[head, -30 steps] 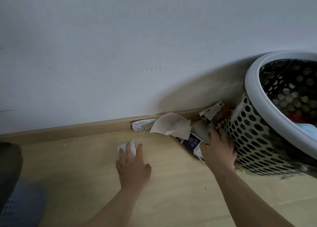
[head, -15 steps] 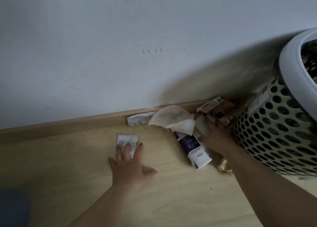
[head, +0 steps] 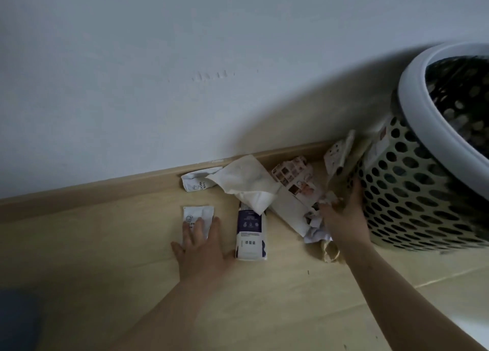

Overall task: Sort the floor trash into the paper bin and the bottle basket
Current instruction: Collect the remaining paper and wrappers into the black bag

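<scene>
Floor trash by skirting; both hands down among it.
Left hand [head: 202, 247] flat, fingers spread on a white sachet [head: 198, 216]. Right hand [head: 344, 215] curled into crumpled scraps [head: 315, 223] beside the basket [head: 412, 191]; grasp cannot be told, fingertips hidden. Tissue [head: 246, 181] overlaps a purple pack [head: 251, 231]. Basket cut off at right edge.
</scene>
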Tool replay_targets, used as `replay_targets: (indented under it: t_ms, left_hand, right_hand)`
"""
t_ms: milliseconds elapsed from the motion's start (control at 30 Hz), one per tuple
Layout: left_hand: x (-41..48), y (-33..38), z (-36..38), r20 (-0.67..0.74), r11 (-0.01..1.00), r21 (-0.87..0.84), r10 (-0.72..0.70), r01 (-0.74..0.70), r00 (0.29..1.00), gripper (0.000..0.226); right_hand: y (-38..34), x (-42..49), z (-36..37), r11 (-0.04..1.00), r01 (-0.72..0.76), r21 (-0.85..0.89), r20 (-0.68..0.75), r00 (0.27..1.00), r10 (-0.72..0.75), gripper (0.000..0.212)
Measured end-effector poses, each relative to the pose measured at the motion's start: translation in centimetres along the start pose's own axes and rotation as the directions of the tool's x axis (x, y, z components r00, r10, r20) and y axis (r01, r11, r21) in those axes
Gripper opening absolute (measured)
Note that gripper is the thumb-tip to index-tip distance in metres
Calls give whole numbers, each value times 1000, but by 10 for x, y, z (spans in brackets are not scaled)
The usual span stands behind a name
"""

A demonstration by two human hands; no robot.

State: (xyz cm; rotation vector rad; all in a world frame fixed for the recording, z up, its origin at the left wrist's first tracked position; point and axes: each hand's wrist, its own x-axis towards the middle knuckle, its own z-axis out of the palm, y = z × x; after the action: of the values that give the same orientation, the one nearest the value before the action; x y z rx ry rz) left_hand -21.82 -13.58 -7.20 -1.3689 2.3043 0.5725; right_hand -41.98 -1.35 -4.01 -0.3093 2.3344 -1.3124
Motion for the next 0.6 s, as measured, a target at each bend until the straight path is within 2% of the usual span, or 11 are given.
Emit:
replay_targets:
  t_ms: [100,233,467,533,600]
  left_hand:
    - [-7,5,5,3,999,23,30,-30,1000,76]
    - [-20,11,15,-37,990,94,111,-107,993,63]
    - [-35,10,21,-60,978,86,197,-191,979,53]
    - [-36,8,20,-106,974,100,212,-202,972,53]
    - [-39,6,20,-117,967,128,234,-219,965,54]
  right_hand:
    - [14,-10,-14,999,6,-53,-87,996,-11,74]
    - [31,-17,-41,962,-116,-246,-205,977,65,83]
    - [41,-29,-68,945,-284,-161,-413,889,196,75]
    - [43,-35,-55,926,-282,-251,-299,933,203,70]
    - [43,-43,-33,895,-161,-415,-29,986,164,57]
